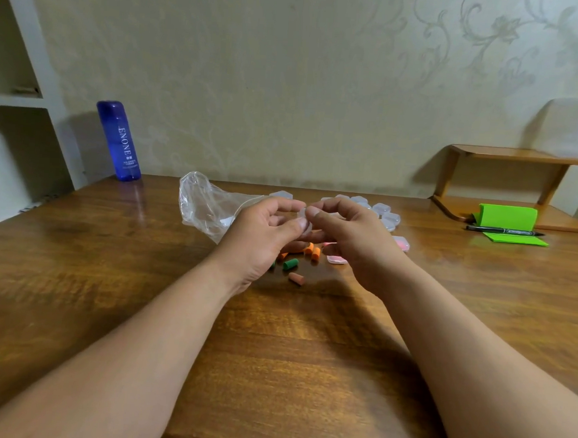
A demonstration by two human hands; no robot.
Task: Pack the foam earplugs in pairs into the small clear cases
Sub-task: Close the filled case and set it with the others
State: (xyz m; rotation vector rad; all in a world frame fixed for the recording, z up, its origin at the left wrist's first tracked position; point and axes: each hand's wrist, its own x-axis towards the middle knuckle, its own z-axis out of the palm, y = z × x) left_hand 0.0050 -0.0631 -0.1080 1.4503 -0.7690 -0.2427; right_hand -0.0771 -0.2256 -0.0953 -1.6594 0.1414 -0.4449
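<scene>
Both hands meet above the middle of the tabletop [110, 276]. The left hand [267, 232] and right hand [347, 235] are curled inward, and the fingertips of both pinch one small clear case [302, 214] held between them; whether its lid is up cannot be told. Under them lie loose foam earplugs: orange ones [313, 252], a green one [291, 264] and a salmon one [296, 279] nearest the person. A case with pink contents [337, 260] sits just beside the right hand, and empty clear cases [386, 214] cluster behind it. A crumpled plastic bag [208, 204] lies behind the left hand. At the far left stands a blue bottle [119, 141] with "ENONE" in white letters running down it; the smaller print below is unreadable. At the far right, a dark pen [504, 231] rests against green paper [508, 217]; its markings are illegible.
</scene>
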